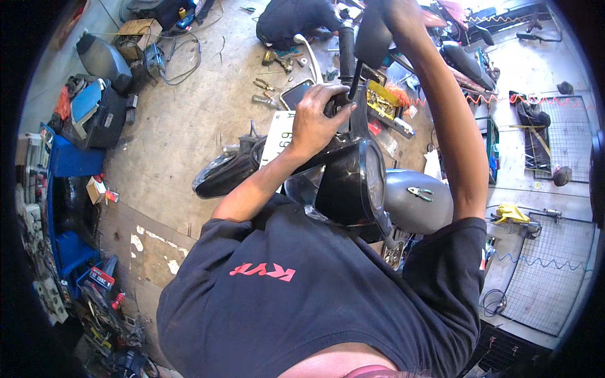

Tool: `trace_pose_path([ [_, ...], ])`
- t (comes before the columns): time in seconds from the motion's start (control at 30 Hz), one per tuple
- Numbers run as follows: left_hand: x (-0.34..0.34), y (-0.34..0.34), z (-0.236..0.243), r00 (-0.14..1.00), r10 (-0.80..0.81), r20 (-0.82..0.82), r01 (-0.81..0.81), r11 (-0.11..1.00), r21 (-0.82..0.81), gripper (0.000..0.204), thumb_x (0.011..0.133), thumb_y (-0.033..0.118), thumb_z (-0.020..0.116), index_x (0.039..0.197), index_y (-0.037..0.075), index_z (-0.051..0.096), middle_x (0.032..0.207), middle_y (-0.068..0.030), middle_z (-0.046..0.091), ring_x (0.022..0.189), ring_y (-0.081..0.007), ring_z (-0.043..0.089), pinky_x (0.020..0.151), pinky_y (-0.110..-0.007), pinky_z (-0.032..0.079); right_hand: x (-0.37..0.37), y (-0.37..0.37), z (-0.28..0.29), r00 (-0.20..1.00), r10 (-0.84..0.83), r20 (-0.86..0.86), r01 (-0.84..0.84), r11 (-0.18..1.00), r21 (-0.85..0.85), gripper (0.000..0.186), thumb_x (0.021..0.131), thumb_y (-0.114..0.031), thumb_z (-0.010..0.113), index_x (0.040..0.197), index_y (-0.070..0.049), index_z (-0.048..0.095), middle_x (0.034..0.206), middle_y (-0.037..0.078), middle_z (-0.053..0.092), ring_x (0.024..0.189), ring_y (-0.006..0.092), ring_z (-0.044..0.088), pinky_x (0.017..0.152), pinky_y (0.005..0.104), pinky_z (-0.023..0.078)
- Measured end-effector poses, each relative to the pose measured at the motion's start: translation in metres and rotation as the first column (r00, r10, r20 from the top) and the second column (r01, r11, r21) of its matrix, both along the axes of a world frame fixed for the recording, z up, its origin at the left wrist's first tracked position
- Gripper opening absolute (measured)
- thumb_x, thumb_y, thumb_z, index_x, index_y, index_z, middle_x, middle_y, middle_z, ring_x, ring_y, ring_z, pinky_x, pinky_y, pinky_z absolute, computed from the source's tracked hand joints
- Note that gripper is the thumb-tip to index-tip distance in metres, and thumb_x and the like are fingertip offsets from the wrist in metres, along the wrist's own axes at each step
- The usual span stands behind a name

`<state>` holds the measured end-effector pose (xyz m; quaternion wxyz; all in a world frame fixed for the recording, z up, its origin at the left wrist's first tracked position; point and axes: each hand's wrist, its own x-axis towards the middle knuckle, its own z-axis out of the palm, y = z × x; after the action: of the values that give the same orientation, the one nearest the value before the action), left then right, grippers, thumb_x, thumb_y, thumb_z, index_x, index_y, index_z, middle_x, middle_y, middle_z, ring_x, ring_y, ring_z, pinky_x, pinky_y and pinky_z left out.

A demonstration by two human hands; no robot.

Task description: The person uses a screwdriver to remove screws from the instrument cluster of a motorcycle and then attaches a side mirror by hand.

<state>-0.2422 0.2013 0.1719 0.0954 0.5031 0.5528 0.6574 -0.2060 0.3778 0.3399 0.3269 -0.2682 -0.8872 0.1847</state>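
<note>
At the top of the head view, my right hand (402,17) is closed on the black housing of a rear-view mirror (373,44). The mirror's thin stem runs down to the handlebar. Around the foot of that stem, the fingers of my left hand (318,120) are curled in a pinch; the part between them is mostly hidden. The black handlebar grip (346,53) and a silver brake lever (309,55) are just beyond. Below my hands is the motorcycle's dark headlight unit (353,183). Green-handled pliers (420,194) lie on a rounded grey surface (409,211).
On the floor ahead are a drill (276,60) and other hand tools. A yellow tray of small parts (384,101) is right of the handlebar. Another person in dark clothes (293,22) crouches at the far side. Blue shelving (72,157) lines the left; a red coiled hose (498,97) crosses the right.
</note>
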Motion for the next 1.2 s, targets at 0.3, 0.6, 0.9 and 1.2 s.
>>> trace_pose_path([
  [0.3, -0.004, -0.002, -0.007, 0.999, -0.032, 0.021, 0.031, 0.999, 0.027, 0.031, 0.078, 0.014, 0.078, 0.107, 0.004, 0.069, 0.104, -0.0131, 0.069, 0.098, -0.03, 0.066, 0.089, -0.039, 0.051, 0.131, -0.01, -0.001, 0.957, -0.241, 0.162, 0.259, 0.961, -0.101, 0.028, 0.097, -0.018, 0.055, 0.115, 0.001, 0.064, 0.105, 0.01, 0.068, 0.091, 0.0164, 0.062, 0.084, 0.0278, 0.047],
  [0.6, -0.002, -0.007, -0.013, 0.998, -0.047, 0.046, 0.046, 0.999, 0.015, 0.034, 0.078, 0.014, 0.077, 0.111, 0.007, 0.069, 0.111, -0.0118, 0.069, 0.107, -0.0288, 0.064, 0.096, -0.039, 0.05, 0.175, -0.146, 0.016, 0.686, 0.258, 0.68, -0.422, 0.903, 0.083, 0.054, 0.079, -0.012, 0.074, 0.13, -0.019, 0.06, 0.133, 0.009, 0.057, 0.095, 0.0232, 0.066, 0.073, 0.0342, 0.059],
  [0.9, -0.012, -0.004, -0.013, 0.997, -0.067, 0.035, 0.069, 0.997, -0.038, 0.035, 0.077, 0.011, 0.075, 0.112, 0.007, 0.069, 0.112, -0.0112, 0.069, 0.107, -0.0279, 0.065, 0.097, -0.038, 0.05, 0.066, -0.17, 0.04, 0.171, 0.461, 0.871, -0.963, 0.263, 0.05, 0.05, 0.079, -0.026, 0.063, 0.129, -0.032, 0.057, 0.128, -0.008, 0.057, 0.099, 0.0115, 0.06, 0.083, 0.0294, 0.053],
  [1.2, 0.009, -0.011, -0.024, 0.999, -0.045, 0.017, 0.045, 0.999, 0.009, 0.042, 0.086, 0.036, 0.07, 0.12, 0.011, 0.068, 0.123, -0.0087, 0.065, 0.118, -0.0242, 0.057, 0.104, -0.039, 0.041, -0.036, -0.14, 0.023, 0.401, 0.761, 0.509, -0.886, 0.464, 0.005, 0.036, 0.072, -0.033, 0.074, 0.105, -0.018, 0.073, 0.147, 0.003, 0.045, 0.138, 0.0264, 0.04, 0.108, 0.0452, 0.042],
])
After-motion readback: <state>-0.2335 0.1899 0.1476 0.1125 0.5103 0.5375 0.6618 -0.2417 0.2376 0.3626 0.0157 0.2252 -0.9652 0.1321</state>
